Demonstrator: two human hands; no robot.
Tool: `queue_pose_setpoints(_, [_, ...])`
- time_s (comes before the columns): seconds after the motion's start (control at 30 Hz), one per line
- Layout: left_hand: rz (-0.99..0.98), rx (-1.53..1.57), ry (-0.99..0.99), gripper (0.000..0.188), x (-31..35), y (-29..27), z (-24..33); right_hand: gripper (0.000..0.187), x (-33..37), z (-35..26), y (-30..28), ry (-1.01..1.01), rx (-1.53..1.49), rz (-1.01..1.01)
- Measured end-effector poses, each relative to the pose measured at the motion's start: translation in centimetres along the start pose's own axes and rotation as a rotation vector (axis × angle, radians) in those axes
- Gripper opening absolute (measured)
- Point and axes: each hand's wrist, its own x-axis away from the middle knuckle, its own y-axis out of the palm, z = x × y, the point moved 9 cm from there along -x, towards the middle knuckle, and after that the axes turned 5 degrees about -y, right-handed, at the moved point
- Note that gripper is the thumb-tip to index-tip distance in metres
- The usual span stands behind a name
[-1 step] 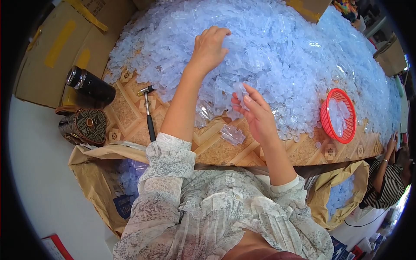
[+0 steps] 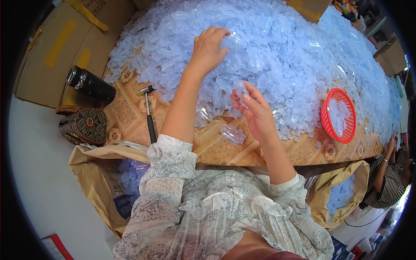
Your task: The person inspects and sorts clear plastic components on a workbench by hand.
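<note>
Left hand [image 2: 209,48] reaches over the plastic heap [image 2: 277,65], left of and beyond the red basket [image 2: 325,117], with thumb and fingers apart; clear material lies behind the fingertips, so whether it grasps a piece cannot be told. Right hand [image 2: 258,112], also left of the basket, pinches a translucent plastic piece [image 2: 239,89] between thumb and fingers, raised in front of the heap. Progress, judged from the layout alone: a small lot of clear pieces [image 2: 340,117] is gathered inside the basket, while by far the larger share appears to lie loose in the heap, which spreads beyond the basket and to both sides of it. Small round caps [image 2: 294,119] are scattered just left of the basket; a clear flat part [image 2: 232,134] lies farther left of it on the patterned tabletop [image 2: 299,151]. Right paper sack [image 2: 320,195], on the wearer's side of the basket, and left paper sack [image 2: 89,173], well left of it, both contain bluish plastic. Hammer [image 2: 150,121], black flask [image 2: 93,86] and patterned bag [image 2: 84,125] are well left of the basket, touched by neither hand. A co-worker's arm [image 2: 382,171] shows right of the basket.
</note>
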Motion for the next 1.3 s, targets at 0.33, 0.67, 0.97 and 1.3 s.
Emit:
queue_pose_setpoints(0.33, [-0.105,0.809,-0.327,0.028,4.1,-1.8,0.6,0.047,-0.7,-4.1,-1.7,-0.196,-0.222,0.117])
queue_pose_setpoints(0.67, [-0.325,1.157,-0.505,0.035,7.4,0.1,4.1,0.045,-0.6,-5.8,-0.6,-0.271,-0.082,0.016])
queue_pose_setpoints(0.97, [-0.138,1.612,-0.816,0.045,9.0,2.8,3.5,0.053,-0.2,-6.7,0.2,-0.426,0.223,0.053])
queue_pose_setpoints(1.3, [-0.170,1.588,-0.755,0.048,9.0,2.5,4.4,0.050,0.1,-7.1,-1.3,-0.416,0.340,0.211])
